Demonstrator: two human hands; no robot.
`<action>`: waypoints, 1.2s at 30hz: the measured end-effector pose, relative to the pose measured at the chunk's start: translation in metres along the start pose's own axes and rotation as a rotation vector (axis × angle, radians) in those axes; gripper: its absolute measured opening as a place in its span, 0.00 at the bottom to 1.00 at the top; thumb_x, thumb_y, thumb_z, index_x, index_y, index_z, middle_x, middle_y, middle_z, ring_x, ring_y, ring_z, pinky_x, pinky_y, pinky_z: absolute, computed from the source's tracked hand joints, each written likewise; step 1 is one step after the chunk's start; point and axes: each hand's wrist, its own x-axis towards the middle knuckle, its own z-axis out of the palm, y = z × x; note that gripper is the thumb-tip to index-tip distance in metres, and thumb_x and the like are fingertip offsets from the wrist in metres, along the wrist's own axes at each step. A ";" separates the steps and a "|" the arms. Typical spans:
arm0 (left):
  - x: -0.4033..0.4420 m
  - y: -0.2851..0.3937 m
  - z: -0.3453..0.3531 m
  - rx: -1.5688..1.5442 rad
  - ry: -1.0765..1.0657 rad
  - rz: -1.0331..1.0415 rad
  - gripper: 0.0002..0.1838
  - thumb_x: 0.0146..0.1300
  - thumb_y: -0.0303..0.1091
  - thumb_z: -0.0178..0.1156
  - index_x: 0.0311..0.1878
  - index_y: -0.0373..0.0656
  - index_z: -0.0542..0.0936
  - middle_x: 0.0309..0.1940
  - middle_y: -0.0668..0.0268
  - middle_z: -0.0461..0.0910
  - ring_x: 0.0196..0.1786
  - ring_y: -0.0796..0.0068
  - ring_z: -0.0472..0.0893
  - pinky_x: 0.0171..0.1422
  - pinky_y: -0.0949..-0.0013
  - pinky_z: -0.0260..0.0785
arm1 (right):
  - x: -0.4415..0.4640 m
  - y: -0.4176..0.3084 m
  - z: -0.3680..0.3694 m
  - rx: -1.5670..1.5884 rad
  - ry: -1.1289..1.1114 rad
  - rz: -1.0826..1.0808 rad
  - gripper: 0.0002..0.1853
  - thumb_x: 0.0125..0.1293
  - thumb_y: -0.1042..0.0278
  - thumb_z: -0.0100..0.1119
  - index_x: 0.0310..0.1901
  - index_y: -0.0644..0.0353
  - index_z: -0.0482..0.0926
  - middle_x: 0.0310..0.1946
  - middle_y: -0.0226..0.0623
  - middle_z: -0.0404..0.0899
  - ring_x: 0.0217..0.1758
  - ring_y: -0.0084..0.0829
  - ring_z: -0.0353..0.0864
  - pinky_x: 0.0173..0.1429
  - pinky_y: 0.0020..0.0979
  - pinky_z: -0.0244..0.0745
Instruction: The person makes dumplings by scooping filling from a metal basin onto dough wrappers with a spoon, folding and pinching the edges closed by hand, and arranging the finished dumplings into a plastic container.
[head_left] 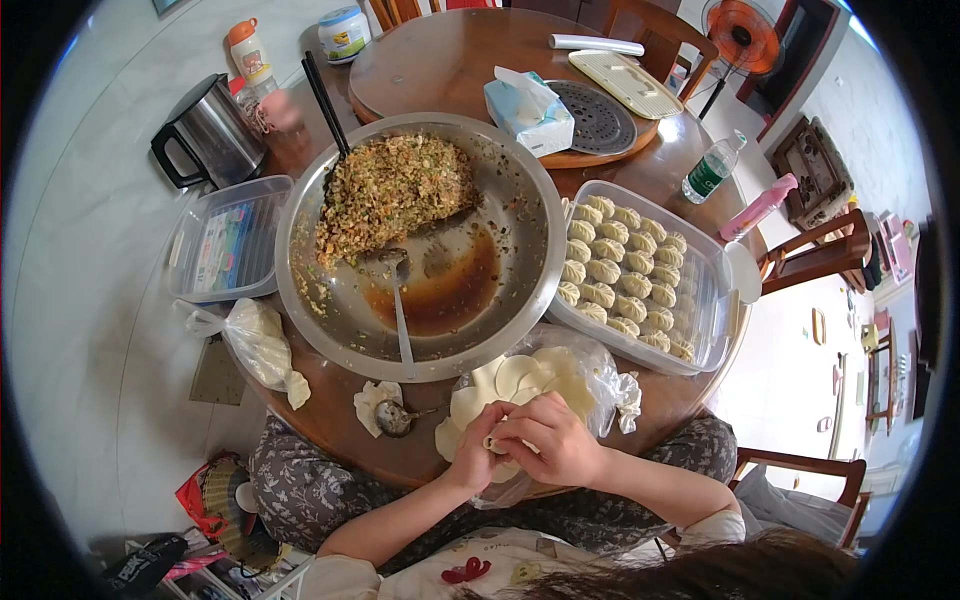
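Note:
Close together above a pile of round dough wrappers (pixel 525 376), my two hands hold one small pale dumpling (pixel 490 443). My left hand (pixel 478 452) is closed around its left side, and my right hand (pixel 552 440) pinches it from the right. Most of the dumpling is hidden by my fingers. The wrappers lie on a clear plastic bag (pixel 592 372). Beyond them stands a large steel bowl (pixel 545 250) with chopped filling (pixel 400 190), brown liquid and a spoon (pixel 402 315). To the right, rows of pleated dumplings (pixel 625 262) sit in a clear container (pixel 705 340).
A second spoon (pixel 393 417) rests on a crumpled wrapper left of my hands. Farther left are a tied bag (pixel 262 345), a lidded box (pixel 228 235) and a kettle (pixel 212 130). A tissue box (pixel 530 110) and water bottle (pixel 714 168) stand behind. Black chopsticks (pixel 322 100) lean in the bowl.

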 end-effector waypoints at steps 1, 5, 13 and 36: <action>-0.001 0.001 0.001 0.000 0.000 -0.003 0.23 0.65 0.54 0.33 0.42 0.46 0.70 0.26 0.76 0.68 0.25 0.90 0.65 0.26 0.85 0.57 | 0.000 0.000 0.000 -0.006 0.003 -0.005 0.10 0.46 0.74 0.62 0.32 0.56 0.76 0.26 0.30 0.72 0.30 0.30 0.72 0.37 0.29 0.63; -0.002 0.002 0.004 0.000 0.020 -0.015 0.23 0.65 0.54 0.33 0.42 0.46 0.70 0.26 0.75 0.68 0.25 0.90 0.65 0.26 0.85 0.57 | 0.000 0.000 0.001 -0.026 0.010 -0.019 0.09 0.46 0.74 0.61 0.32 0.56 0.76 0.26 0.30 0.72 0.29 0.30 0.72 0.36 0.29 0.62; 0.001 -0.001 0.003 0.046 0.051 0.115 0.28 0.65 0.57 0.32 0.41 0.41 0.69 0.27 0.73 0.67 0.27 0.87 0.66 0.29 0.83 0.59 | -0.004 -0.002 0.004 -0.015 0.031 0.052 0.10 0.45 0.73 0.62 0.32 0.57 0.76 0.27 0.31 0.73 0.29 0.32 0.72 0.35 0.29 0.64; -0.006 0.008 0.009 0.174 -0.016 0.158 0.24 0.66 0.52 0.33 0.45 0.39 0.67 0.35 0.69 0.67 0.33 0.86 0.67 0.33 0.83 0.62 | -0.007 -0.001 0.005 -0.074 0.057 0.026 0.08 0.43 0.74 0.63 0.29 0.54 0.78 0.25 0.27 0.73 0.28 0.29 0.72 0.35 0.28 0.64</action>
